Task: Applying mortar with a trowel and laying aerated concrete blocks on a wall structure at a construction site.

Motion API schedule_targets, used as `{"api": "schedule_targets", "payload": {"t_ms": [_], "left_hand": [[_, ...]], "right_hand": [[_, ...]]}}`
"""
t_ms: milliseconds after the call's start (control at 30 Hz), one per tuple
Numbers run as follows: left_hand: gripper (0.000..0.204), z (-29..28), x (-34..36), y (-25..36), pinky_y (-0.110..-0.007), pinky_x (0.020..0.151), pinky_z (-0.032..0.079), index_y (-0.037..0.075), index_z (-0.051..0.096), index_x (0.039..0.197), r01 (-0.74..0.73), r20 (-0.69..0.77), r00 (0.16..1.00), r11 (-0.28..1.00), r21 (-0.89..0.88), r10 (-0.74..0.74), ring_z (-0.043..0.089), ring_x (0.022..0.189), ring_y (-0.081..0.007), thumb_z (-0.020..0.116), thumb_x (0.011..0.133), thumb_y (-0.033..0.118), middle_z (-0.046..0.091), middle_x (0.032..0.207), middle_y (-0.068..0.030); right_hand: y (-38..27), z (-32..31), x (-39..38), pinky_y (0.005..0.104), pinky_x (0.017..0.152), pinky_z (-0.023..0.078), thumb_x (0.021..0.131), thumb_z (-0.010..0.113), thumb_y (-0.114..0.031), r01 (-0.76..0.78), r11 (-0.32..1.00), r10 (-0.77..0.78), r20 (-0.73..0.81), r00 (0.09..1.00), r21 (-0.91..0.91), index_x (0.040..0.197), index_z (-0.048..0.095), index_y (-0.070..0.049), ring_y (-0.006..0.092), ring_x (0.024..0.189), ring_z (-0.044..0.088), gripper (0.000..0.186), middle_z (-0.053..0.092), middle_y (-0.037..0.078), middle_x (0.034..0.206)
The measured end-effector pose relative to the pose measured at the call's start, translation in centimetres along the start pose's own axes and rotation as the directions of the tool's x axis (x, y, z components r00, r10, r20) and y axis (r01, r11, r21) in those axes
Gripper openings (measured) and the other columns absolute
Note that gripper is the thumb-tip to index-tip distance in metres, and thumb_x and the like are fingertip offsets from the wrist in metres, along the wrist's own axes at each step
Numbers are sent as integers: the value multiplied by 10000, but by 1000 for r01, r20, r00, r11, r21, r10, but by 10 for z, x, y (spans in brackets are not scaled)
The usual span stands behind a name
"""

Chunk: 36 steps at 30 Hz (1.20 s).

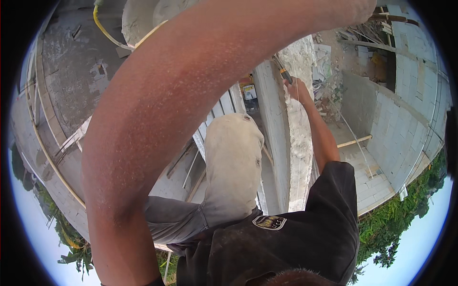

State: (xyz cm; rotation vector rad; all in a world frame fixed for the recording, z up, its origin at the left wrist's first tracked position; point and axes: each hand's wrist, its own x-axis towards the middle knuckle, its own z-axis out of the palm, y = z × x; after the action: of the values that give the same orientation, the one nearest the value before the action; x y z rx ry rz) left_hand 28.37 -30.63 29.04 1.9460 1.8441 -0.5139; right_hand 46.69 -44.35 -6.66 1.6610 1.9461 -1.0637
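My left arm (138, 109) is very close and sweeps up from the lower left across to the top right. Its wrist and hand run into the top edge, and no fingers can be made out. Further right, my right hand (299, 90) is closed round the black-and-yellow handle of a hand tool (286, 75). The tool's thin metal part points up and left, and its far end passes behind my left arm. Under that hand runs a rough, whitish wall top (300, 138), with a thin pale string (296, 176) stretched along it.
My bent knee (234, 162) is left of the wall. A rounded grey vessel (143, 14) with a yellow hose (102, 28) stands at the top left. Rubble (329, 71) lies beyond the wall. Block walls (400, 128) rise at the right, near a wooden pole (354, 141).
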Motion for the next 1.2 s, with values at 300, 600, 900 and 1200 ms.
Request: {"api": "schedule_targets", "payload": {"t_ms": [300, 600, 900, 1200], "left_hand": [[357, 47, 8, -22, -420, 842, 532, -3, 549, 1247, -406, -485, 820, 906, -121, 303, 656, 980, -312, 504, 909, 102, 660, 1058, -216], [420, 34, -3, -34, -422, 869, 528, -15, 516, 1294, -432, -326, 859, 901, -47, 395, 654, 999, -332, 526, 886, 83, 640, 1134, -226], [434, 42, 17, -38, -429, 881, 520, -25, 505, 1306, -400, -425, 842, 914, -75, 333, 636, 1031, -340, 529, 887, 86, 582, 1199, -260], [449, 47, 5, -35, -436, 893, 511, -34, 494, 1318, -402, -457, 831, 910, -100, 317, 617, 1063, -348, 533, 887, 89, 523, 1264, -294]], "right_hand": [[11, 9, -3, 502, 653, 480, 951, 508, -427, -57, 963, 49, 38, 998, 263, 1090, 580, -109, 450, 770, 639, 354, 649, 245, 745], [23, 17, -5, 526, 737, 483, 932, 539, -390, 90, 993, -74, -204, 976, 70, 1022, 605, -50, 478, 812, 624, 358, 655, 261, 821], [9, 35, -4, 495, 654, 474, 923, 573, -172, 354, 928, -238, -542, 806, 119, 1097, 574, -59, 423, 724, 623, 208, 655, 221, 811], [48, -16, -29, 275, 525, 461, 964, 549, -326, 33, 862, 0, -64, 998, 506, 1198, 544, -35, 135, 522, 588, 374, 627, 90, 704]]}}
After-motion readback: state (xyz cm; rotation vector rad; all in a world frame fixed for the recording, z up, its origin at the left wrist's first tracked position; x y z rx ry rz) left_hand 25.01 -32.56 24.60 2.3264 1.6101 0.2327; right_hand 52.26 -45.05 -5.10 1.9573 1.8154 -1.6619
